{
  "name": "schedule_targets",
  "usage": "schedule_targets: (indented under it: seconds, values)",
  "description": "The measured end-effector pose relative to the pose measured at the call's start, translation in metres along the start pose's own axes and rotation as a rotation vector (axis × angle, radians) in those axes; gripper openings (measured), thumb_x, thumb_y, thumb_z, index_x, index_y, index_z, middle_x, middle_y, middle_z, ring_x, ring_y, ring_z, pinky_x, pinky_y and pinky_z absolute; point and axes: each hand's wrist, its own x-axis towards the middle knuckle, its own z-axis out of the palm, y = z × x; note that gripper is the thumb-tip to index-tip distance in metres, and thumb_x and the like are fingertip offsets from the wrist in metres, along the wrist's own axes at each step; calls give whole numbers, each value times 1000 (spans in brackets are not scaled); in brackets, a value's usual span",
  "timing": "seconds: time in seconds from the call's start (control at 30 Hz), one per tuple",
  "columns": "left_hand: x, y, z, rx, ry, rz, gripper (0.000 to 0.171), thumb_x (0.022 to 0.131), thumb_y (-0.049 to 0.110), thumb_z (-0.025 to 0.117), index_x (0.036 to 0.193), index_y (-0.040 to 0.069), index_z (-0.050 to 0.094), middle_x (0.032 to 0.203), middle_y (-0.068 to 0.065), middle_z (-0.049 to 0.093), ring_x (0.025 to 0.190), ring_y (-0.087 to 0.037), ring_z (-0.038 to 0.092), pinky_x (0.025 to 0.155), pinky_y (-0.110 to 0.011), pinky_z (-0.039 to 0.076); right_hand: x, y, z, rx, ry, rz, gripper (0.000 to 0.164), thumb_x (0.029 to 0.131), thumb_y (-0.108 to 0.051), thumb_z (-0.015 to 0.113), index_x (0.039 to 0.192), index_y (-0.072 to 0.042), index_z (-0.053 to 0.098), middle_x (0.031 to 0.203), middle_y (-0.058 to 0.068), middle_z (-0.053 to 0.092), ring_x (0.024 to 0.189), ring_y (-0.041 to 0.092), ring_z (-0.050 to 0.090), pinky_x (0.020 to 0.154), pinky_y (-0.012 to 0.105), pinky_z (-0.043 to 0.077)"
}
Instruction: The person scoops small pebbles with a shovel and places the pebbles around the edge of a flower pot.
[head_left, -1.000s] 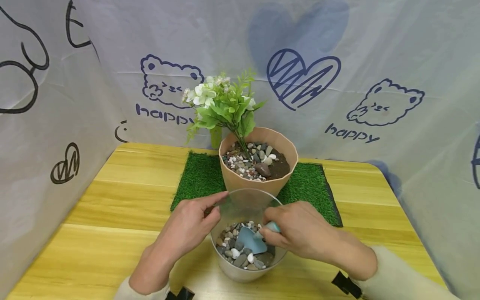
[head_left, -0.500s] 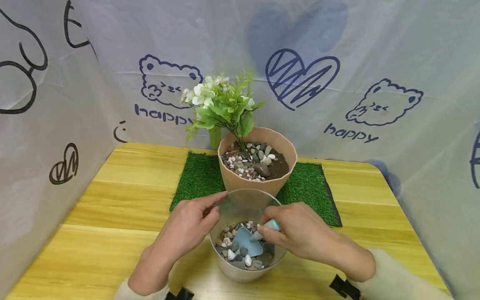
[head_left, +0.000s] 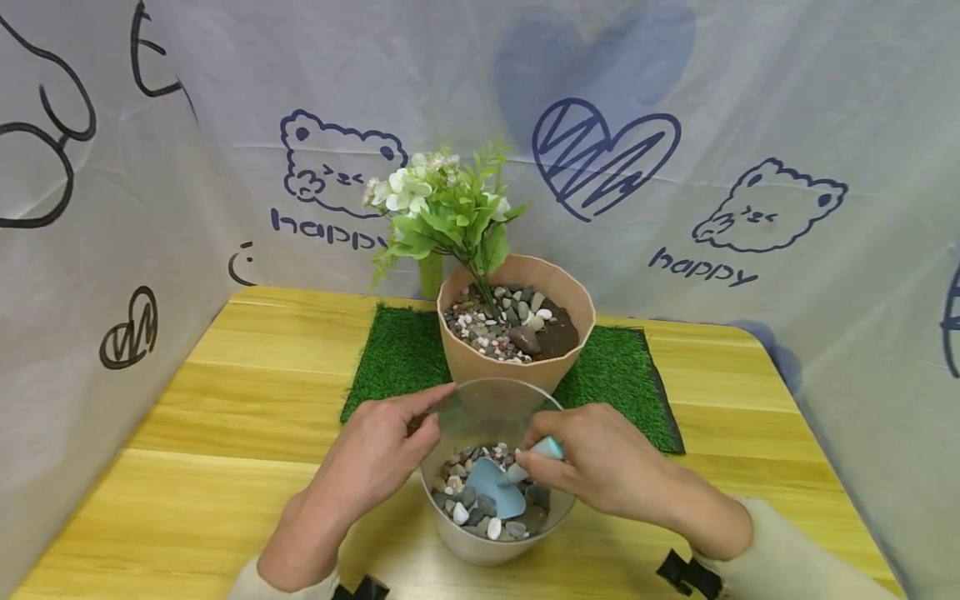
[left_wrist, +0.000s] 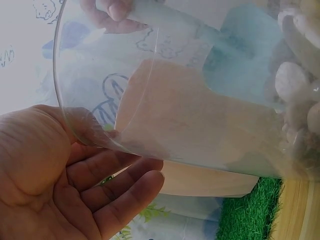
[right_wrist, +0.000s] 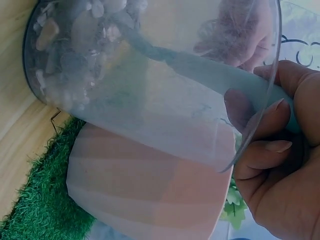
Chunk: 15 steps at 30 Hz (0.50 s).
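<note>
A clear bucket [head_left: 472,546] with pebbles [head_left: 480,525] in its bottom stands at the front middle of the table. At its left rim is my left hand [head_left: 378,446], thumb over the edge and loosely bent fingers along the outside, as the left wrist view shows. My right hand [head_left: 600,454] grips the handle of a small light-blue trowel [head_left: 495,487], fingers curled round it at the right rim. The trowel slants down into the bucket, its blade among the pebbles. Through the wall, the right wrist view shows the trowel's handle [right_wrist: 205,72] and shaft.
Right behind the bucket stands a peach flowerpot [head_left: 517,367] with a white-flowered plant [head_left: 450,208], pebbles and soil. It sits on a green turf mat [head_left: 622,383] upon the wooden table [head_left: 247,417]. Printed white cloth [head_left: 465,75] hangs behind and at the sides.
The trowel blade has slid slightly left and toward the person, pushing some pebbles along, and more of its handle shows. The left hand stays at the rim.
</note>
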Motion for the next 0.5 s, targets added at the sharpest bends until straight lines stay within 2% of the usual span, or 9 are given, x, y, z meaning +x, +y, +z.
schedule_targets:
  seconds: [0.33,0.5]
  values:
    - [-1,0,-1,-12,-4,-11,50,100,16,56,146,33,64,56,7,43,40,-3,29,37,-25,30,1,2,1,57,21,30,13,100,-31,70,94,-21,74,71,-16,63,59,-5,50,51,20,44]
    - [0,-1,-1,-16,-5,0,50,100,16,57,146,33,64,57,7,43,40,-3,29,37,-24,30,1,2,-5,141,-19,122,16,100,-36,70,94,-22,76,59,-17,54,50,-2,42,47,21,39]
